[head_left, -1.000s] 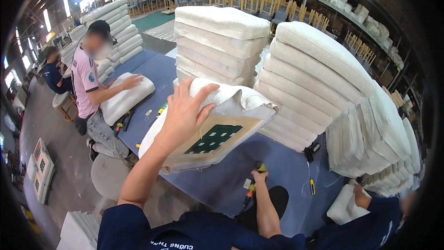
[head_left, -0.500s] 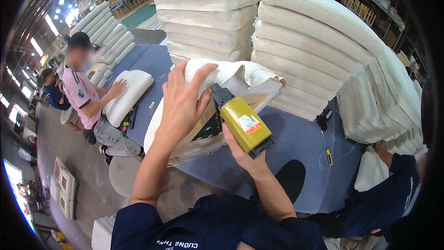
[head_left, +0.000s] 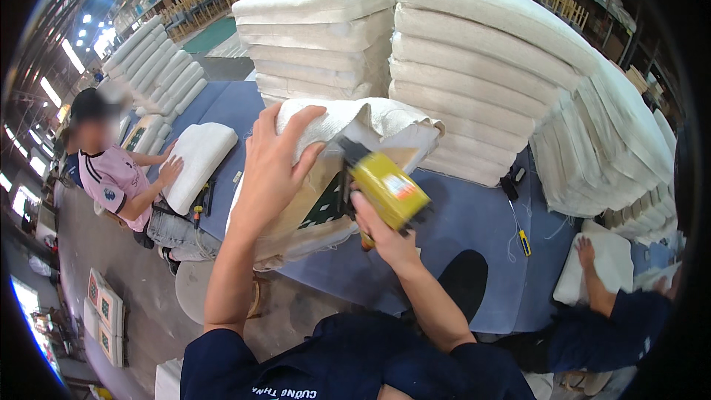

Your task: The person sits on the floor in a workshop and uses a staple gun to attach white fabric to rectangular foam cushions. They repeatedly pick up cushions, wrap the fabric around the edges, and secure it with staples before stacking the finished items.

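In front of me a white-covered seat cushion [head_left: 289, 241] is tilted on the table, its underside facing me. A wooden frame and a dark green patch with white marks [head_left: 324, 204] show there. My left hand [head_left: 275, 155] is closed over its upper edge, fingers and thumb pinching the loose white fabric [head_left: 337, 118]. My right hand [head_left: 385, 235] is wrapped round the handle of a yellow staple gun [head_left: 390, 191] with a dark nose. That nose points at the cushion's inner side beside the folded fabric; whether it touches cannot be made out.
Tall stacks of white cushions [head_left: 318, 37] [head_left: 474, 74] stand behind on the blue table [head_left: 444, 252]. A yellow-handled screwdriver [head_left: 523, 241] lies at right. A co-worker in pink [head_left: 118, 170] handles a cushion [head_left: 200, 159] at left; another person [head_left: 607, 333] works at lower right.
The staple gun has shifted slightly and looks blurred. My left hand keeps its hold on the fabric. The person at right has put a hand onto a white cushion; the pink-shirted co-worker has leaned over.
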`<state>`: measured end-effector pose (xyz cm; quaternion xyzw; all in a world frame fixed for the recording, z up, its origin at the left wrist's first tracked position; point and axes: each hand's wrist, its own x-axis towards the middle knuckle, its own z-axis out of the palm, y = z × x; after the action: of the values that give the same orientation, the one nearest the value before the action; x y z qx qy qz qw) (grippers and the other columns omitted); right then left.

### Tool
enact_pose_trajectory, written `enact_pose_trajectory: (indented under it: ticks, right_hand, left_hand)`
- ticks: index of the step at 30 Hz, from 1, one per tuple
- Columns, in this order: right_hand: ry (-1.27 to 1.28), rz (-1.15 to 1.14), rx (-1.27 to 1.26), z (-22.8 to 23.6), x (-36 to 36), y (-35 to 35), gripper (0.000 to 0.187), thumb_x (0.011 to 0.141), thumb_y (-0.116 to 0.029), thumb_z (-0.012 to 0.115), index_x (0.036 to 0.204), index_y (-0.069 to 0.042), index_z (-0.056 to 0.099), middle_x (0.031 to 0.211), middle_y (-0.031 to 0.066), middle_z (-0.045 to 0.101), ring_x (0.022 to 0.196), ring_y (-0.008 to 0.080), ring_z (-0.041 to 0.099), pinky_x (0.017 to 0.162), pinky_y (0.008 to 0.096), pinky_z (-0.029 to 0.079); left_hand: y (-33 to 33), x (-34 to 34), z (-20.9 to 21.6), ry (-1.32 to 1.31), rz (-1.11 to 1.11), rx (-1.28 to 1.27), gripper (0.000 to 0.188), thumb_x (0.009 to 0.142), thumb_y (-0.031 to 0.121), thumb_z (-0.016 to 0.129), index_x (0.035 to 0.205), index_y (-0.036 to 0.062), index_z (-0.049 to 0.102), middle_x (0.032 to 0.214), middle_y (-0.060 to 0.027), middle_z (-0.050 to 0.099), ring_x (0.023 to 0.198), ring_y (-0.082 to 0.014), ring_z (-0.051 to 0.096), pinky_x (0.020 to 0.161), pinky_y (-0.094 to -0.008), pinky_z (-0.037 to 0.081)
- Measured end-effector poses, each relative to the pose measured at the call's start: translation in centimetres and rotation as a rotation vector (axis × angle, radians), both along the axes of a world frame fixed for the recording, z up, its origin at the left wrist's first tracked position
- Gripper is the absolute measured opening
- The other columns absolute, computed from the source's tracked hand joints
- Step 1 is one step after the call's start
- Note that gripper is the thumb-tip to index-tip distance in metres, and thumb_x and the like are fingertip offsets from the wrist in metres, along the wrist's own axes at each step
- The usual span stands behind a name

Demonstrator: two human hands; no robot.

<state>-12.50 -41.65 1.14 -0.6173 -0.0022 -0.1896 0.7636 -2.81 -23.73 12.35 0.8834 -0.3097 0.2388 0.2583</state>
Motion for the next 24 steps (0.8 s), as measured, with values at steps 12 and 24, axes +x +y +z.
enact_pose_trajectory:
  ticks: [12,24]
  right_hand:
    - [0.682,-0.646,0.109,-36.3,-0.9,-15.1,0.104,0.092,-0.028,0.086,0.171,-0.001,0.024,0.161,0.0203,0.045,0.147,0.0315,0.046,0.121,0.0427,0.039]
    - [0.659,-0.165,-0.131,-31.7,-0.9,-9.0,0.042,0.106,-0.019,0.071,0.144,-0.005,0.064,0.132,0.0087,0.074,0.115,0.0200,0.071,0.100,0.0336,0.053]
  left_hand:
    - [17.9,-2.3,1.2,0.442,0.251,0.205,0.080,0.077,0.015,0.084,0.150,0.0116,0.052,0.162,-0.0188,0.047,0.155,-0.0352,0.044,0.128,-0.0460,0.032]
    - [13.7,-1.9,-6.2,0.065,0.157,0.287,0.107,0.061,0.031,0.103,0.155,0.0097,0.056,0.139,-0.0128,0.067,0.128,-0.0361,0.063,0.108,-0.0473,0.046]
